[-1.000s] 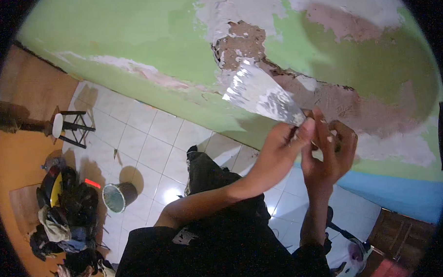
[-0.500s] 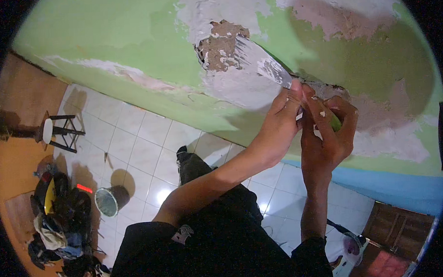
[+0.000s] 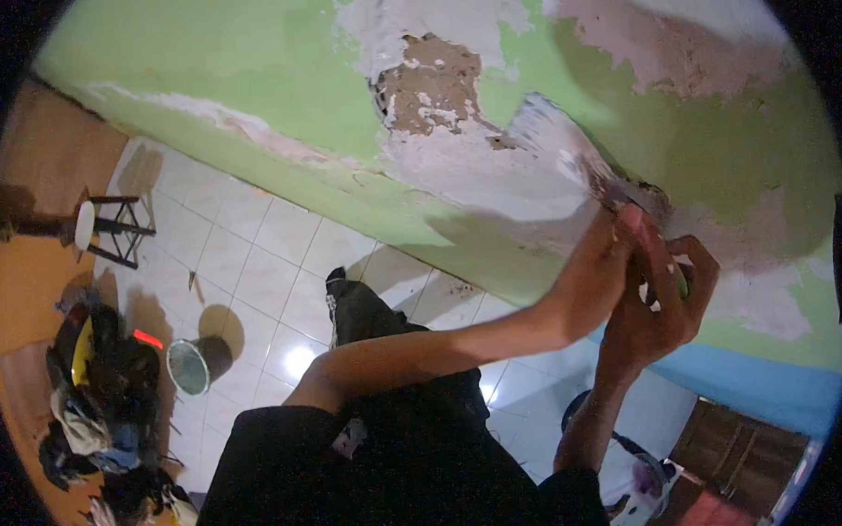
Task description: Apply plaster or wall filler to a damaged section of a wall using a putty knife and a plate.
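Observation:
A putty knife (image 3: 558,139) with a wide, white-smeared blade lies against the green wall (image 3: 312,72), just right of a bare brown patch (image 3: 436,84) where the coating has come off. My left hand (image 3: 599,261) is closed at the base of the blade. Lower and to the right, my right hand (image 3: 659,315) wraps round the handle, of which only a bit of green shows between the fingers. White and pinkish patches of filler or bare plaster surround the brown spot.
A bucket (image 3: 189,367) stands on the white tiled floor (image 3: 281,235). Left of it is a heap of clothes and bags (image 3: 110,394). A stool (image 3: 114,229) with dark legs stands farther off. A brown wooden door (image 3: 738,451) is at the lower right.
Both hands have moved right and down with the putty knife. Its blade has left the edge of the brown patch, which now shows more fully.

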A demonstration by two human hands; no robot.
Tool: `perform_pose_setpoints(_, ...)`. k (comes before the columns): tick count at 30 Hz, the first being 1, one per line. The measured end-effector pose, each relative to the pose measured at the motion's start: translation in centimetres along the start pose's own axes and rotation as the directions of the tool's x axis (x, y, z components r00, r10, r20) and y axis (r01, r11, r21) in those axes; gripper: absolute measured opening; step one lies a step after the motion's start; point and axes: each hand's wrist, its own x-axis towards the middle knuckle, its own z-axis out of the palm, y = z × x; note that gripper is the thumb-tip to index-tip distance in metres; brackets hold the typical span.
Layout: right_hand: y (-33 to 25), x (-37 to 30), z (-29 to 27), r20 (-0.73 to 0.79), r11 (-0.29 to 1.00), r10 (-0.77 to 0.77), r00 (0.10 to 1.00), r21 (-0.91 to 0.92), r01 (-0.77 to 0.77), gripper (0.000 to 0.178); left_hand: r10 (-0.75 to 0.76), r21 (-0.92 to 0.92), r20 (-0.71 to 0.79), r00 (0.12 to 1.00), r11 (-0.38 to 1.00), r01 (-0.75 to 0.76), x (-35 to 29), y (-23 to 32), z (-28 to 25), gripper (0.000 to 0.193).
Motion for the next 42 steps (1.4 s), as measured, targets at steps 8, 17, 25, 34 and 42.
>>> perform_pose_setpoints(8,-0.9,-1.2,-1.0,-0.007,0.994,-0.058,0.998,0.094,0.059,0.027,-0.004,-0.046,-0.046,0.999,0.999,0.002,-3.1,0.9,0.1,0.044)
perform_pose_setpoints(17,-3.6,0.7,0.1,0.100,0.977,-0.199,0.975,0.093,0.190,0.041,-0.066,-0.244,-0.082,0.994,0.969,0.044,-1.7,4.8,-0.5,0.042)
perform_pose_setpoints(25,-0.7,1.2,-1.9,0.011,0.995,-0.086,0.996,-0.048,0.086,0.040,-0.120,-0.278,0.086,0.989,0.950,0.140,-0.5,1.0,0.8,0.029)
perform_pose_setpoints(34,1.1,-2.4,-1.8,-0.068,0.953,-0.285,0.956,-0.124,0.276,0.030,-0.031,-0.177,0.186,0.982,0.982,0.065,-2.6,1.1,-0.6,0.022)
perform_pose_setpoints(42,2.3,-5.1,0.7,-0.383,0.835,-0.548,0.744,-0.187,0.518,0.040,0.041,0.002,0.086,0.995,0.999,-0.042,-5.6,2.3,0.2,0.016)
